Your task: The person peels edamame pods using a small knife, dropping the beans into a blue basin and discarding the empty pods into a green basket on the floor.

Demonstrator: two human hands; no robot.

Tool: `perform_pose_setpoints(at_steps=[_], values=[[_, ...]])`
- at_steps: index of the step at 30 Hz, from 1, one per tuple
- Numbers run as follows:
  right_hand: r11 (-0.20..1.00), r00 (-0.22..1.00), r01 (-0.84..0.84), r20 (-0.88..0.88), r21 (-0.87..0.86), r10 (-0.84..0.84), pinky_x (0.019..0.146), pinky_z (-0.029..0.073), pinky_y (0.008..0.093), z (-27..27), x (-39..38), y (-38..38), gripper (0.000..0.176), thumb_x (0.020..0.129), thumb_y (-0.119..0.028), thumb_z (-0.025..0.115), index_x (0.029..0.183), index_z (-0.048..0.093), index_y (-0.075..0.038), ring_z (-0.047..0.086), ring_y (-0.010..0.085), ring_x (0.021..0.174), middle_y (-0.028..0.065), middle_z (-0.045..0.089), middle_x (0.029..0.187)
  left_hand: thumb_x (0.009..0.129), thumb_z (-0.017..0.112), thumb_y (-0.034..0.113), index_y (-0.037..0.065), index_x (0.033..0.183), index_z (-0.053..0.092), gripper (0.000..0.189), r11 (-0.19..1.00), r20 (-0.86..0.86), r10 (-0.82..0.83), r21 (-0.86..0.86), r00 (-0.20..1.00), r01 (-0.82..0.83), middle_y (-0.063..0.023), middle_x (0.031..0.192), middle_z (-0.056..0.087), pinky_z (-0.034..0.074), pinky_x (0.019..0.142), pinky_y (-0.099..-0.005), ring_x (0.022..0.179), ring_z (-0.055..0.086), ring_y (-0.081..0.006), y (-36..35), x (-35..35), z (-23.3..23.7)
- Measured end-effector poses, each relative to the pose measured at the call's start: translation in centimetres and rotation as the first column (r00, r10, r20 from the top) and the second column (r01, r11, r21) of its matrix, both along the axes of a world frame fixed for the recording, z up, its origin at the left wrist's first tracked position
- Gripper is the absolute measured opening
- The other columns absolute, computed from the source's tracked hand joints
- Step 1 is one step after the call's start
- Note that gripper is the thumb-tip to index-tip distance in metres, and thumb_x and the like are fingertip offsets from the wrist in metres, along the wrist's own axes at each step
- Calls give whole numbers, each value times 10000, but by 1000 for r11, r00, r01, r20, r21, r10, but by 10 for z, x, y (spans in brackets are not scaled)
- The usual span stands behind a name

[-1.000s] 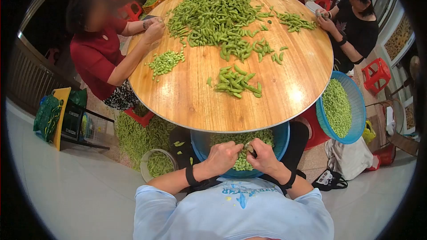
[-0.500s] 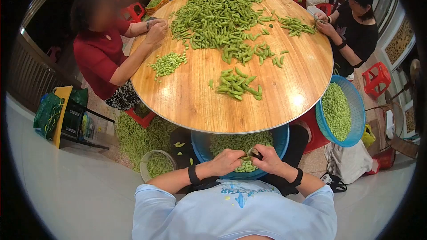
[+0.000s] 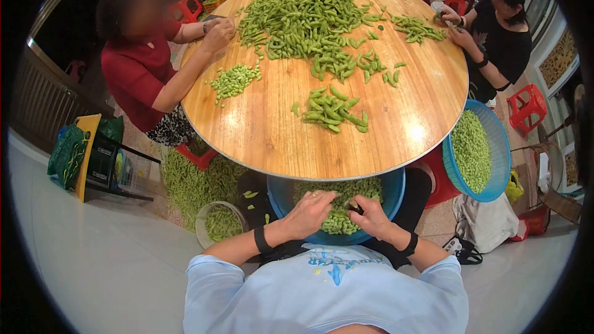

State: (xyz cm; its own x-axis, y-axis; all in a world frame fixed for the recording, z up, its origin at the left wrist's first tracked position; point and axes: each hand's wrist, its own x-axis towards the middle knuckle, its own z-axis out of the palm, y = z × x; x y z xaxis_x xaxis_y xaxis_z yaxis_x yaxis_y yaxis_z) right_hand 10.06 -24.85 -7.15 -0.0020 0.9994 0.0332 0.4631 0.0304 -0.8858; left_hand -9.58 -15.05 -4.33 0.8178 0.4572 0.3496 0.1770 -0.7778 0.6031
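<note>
My left hand (image 3: pixel 311 213) is closed over the left part of a blue basin (image 3: pixel 399 195), its fingers pressed together on something too small to make out. Just to its right, my right hand (image 3: pixel 373 218) is wrapped round a small dark tool (image 3: pixel 356 208). The two hands are a little apart. Below them, shelled green beans (image 3: pixel 340 222) fill the basin on my lap. A small heap of green pods (image 3: pixel 334 110) lies on the round wooden table (image 3: pixel 278 148) beyond the basin.
A large pod pile (image 3: pixel 297 21) and shelled beans (image 3: pixel 235 80) lie on the table. People sit left, right and at the far side. A blue basket (image 3: pixel 500 154) stands at right; a white bucket (image 3: pixel 203 226) and many pods (image 3: pixel 192 182) are on the floor at left.
My hands have moved apart, the left one shifting slightly left and up. The person at the right has moved their hands apart. The view has shifted slightly.
</note>
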Motion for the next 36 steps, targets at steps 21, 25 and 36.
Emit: perform_pose_setpoints(at_steps=[21,25,36], values=[[892,446,-55,-810,-449,-380,460,467,241,-10,-36,0,124,933,-127,546,921,574,-6,640,170,708,57,557,674,834,600,107,-38,847,600,145,902,-78,404,197,911,-383,-244,845,603,483,707,-472,828,598,-411,177,20,52],[911,438,-4,-820,-413,-370,508,511,266,-11,-42,-2,160,948,-117,502,920,553,32,617,178,704,83,562,694,793,607,99,-46,831,601,149,852,-264,511,282,818,-441,-259,848,605,507,710,-454,818,608,-410,200,36,32],[980,603,12,-780,-199,-166,425,341,194,14,-38,3,328,1003,-154,386,1284,461,-1,423,61,488,20,493,700,839,588,94,-30,1002,580,205,863,-146,459,-161,876,-479,-95,736,612,465,516,-331,554,566,-198,171,12,42]])
